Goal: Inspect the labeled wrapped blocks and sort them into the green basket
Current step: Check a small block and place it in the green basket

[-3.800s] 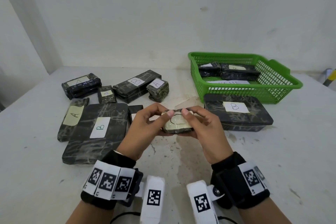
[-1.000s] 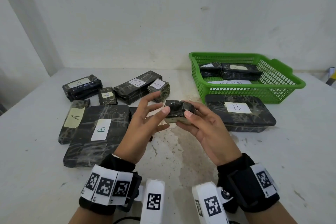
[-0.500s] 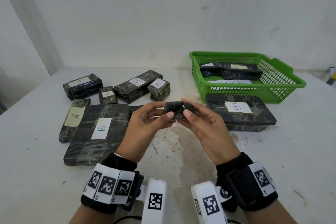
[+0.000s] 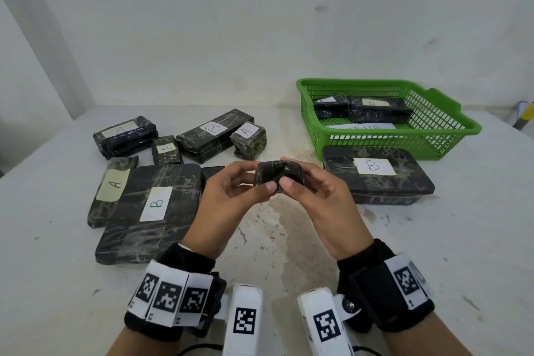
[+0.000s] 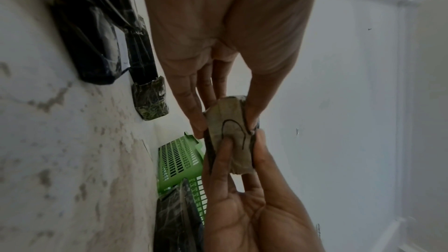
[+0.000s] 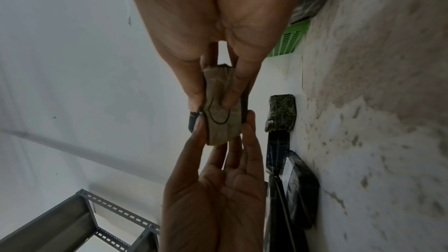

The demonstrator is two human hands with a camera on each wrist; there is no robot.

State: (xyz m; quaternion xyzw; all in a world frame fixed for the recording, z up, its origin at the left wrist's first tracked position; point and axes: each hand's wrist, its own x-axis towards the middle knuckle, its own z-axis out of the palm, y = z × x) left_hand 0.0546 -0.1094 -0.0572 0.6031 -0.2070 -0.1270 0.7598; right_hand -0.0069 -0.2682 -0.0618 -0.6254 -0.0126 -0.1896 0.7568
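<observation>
Black-wrapped small block [image 4: 278, 178] pinched in left hand [image 4: 231, 196] and right hand [image 4: 320, 199], label downward, letter half-hidden.

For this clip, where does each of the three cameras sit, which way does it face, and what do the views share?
Head: above, facing forward and down at the table, green basket and labeled blocks; both wrists show.
Left wrist: along the left hand toward the small wrapped block; the right hand reaches in opposite.
Right wrist: along the right hand at the same block; the left hand is opposite.
Shared: all three show both hands pinching that block.
</observation>
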